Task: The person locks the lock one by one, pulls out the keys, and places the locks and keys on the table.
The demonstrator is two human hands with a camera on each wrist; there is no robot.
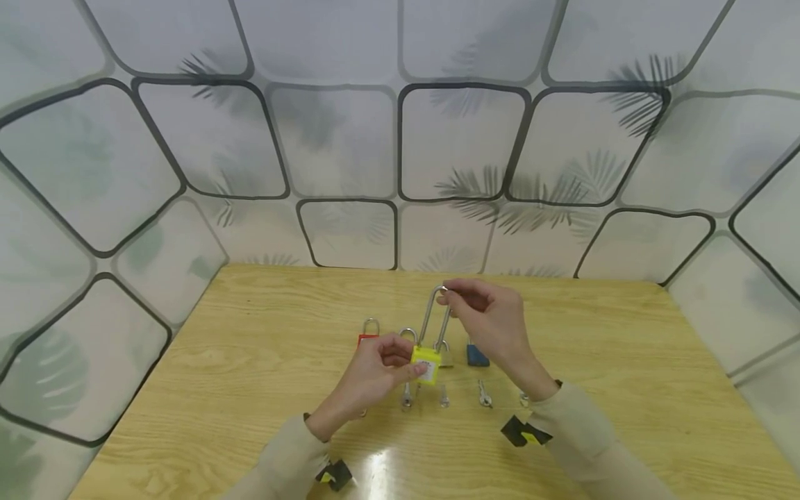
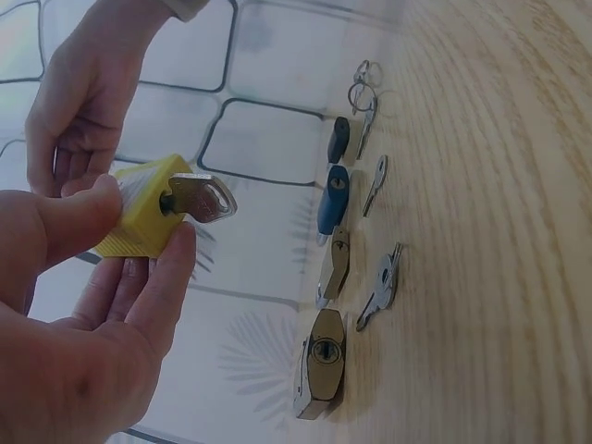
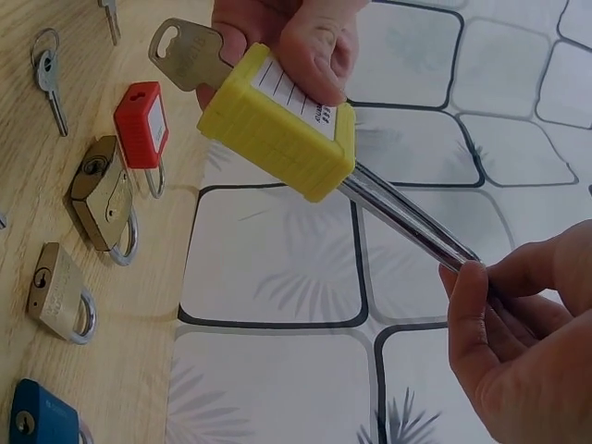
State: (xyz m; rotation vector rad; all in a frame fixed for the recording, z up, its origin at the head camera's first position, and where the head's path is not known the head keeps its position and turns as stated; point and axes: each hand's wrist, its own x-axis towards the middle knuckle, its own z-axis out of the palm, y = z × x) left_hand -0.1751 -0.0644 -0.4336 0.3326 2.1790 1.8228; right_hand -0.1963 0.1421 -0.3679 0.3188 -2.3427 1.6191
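A yellow padlock [image 1: 427, 366] with a long steel shackle [image 3: 407, 215] is held up over the wooden table. My left hand [image 1: 371, 375] grips its body, with the thumb across the white label. At the far end of the shackle, my right hand [image 1: 494, 323] pinches the bend between thumb and fingers. A flat metal key [image 2: 203, 197] sticks out of the keyhole in the body's underside. Seen from the right wrist, the two shackle legs run from the body to my right fingertips.
Behind the hands stand a red padlock [image 3: 141, 125], a larger brass padlock [image 3: 100, 194], a smaller brass padlock [image 3: 60, 291], a blue padlock [image 1: 478, 355] and a black padlock [image 2: 339, 140]. Several loose keys [image 1: 485, 394] lie in front of them. A patterned curtain [image 1: 350, 153] borders the table [image 1: 250, 389].
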